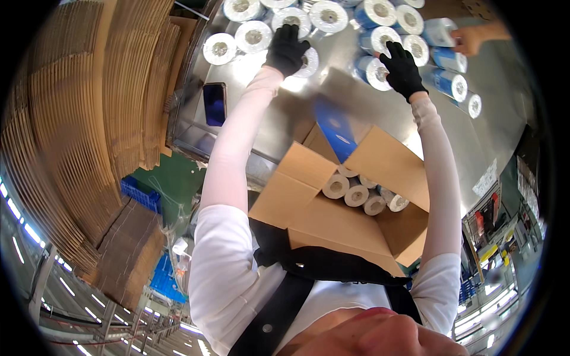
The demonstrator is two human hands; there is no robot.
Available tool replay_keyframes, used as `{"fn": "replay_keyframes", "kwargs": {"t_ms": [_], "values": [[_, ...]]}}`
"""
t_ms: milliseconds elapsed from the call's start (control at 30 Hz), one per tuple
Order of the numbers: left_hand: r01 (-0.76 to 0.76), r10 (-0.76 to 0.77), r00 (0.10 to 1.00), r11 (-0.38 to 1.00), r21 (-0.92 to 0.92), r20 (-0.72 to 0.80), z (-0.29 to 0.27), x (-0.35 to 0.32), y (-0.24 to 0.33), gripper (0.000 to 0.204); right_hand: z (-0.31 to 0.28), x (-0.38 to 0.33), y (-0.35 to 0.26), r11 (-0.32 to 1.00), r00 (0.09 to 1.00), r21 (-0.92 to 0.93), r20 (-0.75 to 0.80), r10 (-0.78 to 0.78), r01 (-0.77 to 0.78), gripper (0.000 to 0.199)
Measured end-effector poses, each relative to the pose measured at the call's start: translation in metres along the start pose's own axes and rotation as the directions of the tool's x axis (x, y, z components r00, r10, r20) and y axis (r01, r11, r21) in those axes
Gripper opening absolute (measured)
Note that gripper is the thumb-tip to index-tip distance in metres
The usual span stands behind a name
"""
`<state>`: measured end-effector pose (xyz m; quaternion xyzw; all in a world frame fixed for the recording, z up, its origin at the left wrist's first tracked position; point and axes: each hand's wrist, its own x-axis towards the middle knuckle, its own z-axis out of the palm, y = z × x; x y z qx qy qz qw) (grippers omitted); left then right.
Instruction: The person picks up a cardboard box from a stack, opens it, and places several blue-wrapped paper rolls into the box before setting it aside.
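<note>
On the far side of the steel table, the left hand clasps one white roll while the right hand clasps a blue-wrapped roll. They look light, soft and squashable; grip around the sides. An open carton sits near.

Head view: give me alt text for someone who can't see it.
A person in black gloves reaches both arms across a shiny metal table, the left hand and the right hand each on a wrapped roll among many rolls. Below sits an open cardboard box with a few rolls inside; flat cardboard sheets are stacked at left.
</note>
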<state>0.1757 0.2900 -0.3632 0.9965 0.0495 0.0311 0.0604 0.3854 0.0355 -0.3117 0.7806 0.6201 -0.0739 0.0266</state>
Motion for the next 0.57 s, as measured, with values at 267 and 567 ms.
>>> {"fn": "replay_keyframes", "kwargs": {"t_ms": [267,567], "values": [[0.029,-0.03,0.991,1.0,0.008,0.134,0.017,0.024,-0.013,0.042,0.019,0.036,0.008,0.991,0.968,0.043,0.225,0.111,-0.124,0.049],[0.215,-0.32,0.932,0.109,-0.971,0.171,-0.067,-0.07,-0.014,0.041,-0.128,-0.171,0.081,0.638,0.946,0.766,-0.142,0.29,-0.08,0.043]]}}
